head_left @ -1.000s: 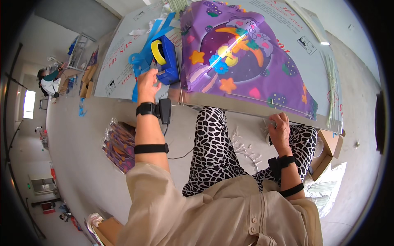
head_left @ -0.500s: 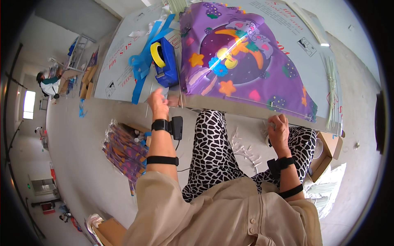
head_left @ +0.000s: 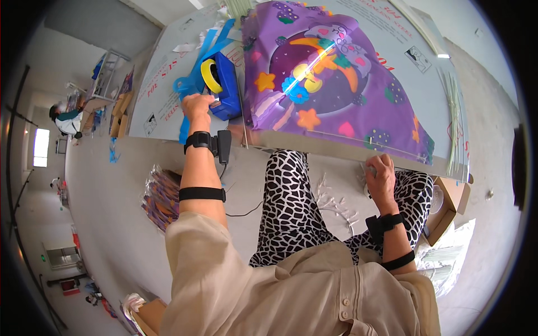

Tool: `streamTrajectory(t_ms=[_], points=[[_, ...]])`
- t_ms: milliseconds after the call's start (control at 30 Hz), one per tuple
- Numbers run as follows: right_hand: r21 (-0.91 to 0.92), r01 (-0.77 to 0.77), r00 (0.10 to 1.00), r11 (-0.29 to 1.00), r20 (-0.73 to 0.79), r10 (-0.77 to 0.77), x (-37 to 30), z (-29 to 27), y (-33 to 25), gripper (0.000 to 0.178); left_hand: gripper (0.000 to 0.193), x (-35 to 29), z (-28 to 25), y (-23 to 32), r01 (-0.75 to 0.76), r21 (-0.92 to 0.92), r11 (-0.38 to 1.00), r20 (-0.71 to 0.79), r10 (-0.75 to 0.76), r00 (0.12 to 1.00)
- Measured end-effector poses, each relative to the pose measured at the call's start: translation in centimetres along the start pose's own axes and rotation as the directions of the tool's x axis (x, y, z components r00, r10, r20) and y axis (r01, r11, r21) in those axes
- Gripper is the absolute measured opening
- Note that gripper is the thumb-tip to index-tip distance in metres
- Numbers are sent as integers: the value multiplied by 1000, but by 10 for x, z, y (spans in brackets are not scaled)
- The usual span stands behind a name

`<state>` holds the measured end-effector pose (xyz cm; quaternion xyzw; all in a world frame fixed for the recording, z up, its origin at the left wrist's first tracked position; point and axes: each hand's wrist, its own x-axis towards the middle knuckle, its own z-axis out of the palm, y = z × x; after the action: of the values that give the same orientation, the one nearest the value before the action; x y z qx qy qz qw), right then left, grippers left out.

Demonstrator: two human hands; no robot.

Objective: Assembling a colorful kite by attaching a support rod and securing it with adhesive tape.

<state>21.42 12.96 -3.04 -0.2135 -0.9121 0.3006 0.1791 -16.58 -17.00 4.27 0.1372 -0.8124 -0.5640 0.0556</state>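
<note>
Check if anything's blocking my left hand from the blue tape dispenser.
Nothing visible does. Your left hand is at the near end of the blue tape dispenser; the blue strips lie to the dispenser's left, not between them.

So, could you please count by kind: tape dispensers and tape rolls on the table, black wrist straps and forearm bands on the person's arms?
Blue tape dispenser: 1
Yellow tape roll: 1
Black wrist straps: 2
Black forearm bands: 2
Total: 6

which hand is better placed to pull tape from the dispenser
Left, probably: the left hand is at the blue tape dispenser; the right hand is farther off, by the purple sheet.
</note>
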Motion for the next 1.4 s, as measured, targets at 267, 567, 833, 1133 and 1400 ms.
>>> streamTrajectory(t_ms=[267,567,833,1133,1400], points=[[-10,6,1000,1000,-13,-6,2,2,1,21,33,-28,-14,12,146,-157,977,61,-138,989],[-11,7,1000,1000,-12,-8,2,3,1,21,18,-53,-9,-45,209,-337,918,-8,-225,974],[195,-49,994,980,109,28,4,-21,11,16,28,-138,15,-47,273,-392,878,18,-290,957],[213,-322,943,923,163,291,3,-70,24,13,28,-274,122,7,446,-415,793,720,-14,694],[247,-373,928,894,101,359,12,-62,31,13,27,-323,171,-5,502,-266,823,809,-93,580]])
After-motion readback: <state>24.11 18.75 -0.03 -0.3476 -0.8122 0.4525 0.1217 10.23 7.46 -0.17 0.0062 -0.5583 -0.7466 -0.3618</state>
